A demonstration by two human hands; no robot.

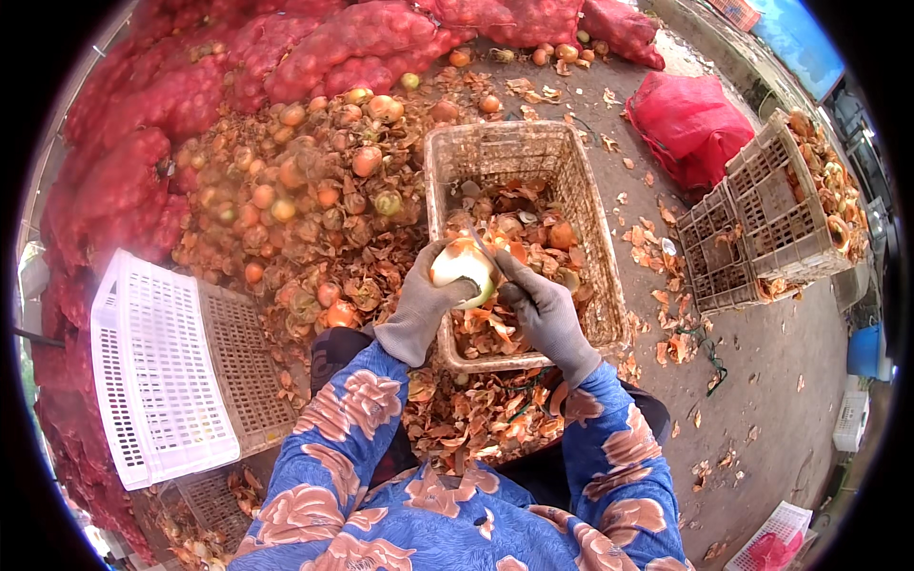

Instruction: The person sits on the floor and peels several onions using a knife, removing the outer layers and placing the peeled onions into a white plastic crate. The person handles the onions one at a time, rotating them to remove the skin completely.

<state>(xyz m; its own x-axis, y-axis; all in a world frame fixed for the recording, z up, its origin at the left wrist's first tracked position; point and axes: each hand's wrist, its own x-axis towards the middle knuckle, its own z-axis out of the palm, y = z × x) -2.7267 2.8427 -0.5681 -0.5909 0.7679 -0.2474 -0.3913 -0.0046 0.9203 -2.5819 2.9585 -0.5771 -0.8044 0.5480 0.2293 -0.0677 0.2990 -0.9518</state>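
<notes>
My gloved left hand [419,309] grips a pale, mostly peeled onion [455,265] over a dirty plastic crate [598,257]. My gloved right hand [541,314], just right of the onion, is closed on a knife [484,246], its thin blade lying against the onion's upper right side. The crate below holds loose orange-brown skins [495,328] and some onions. More skins lie around the crate and between my legs.
Red mesh sacks [352,48] line the back and left, beside heaped loose onions [367,162]. Stacked crates [157,362] stand left. Right are a red bag [681,124], crates of skins [762,209], a blue bucket [864,352] and a white crate [766,538].
</notes>
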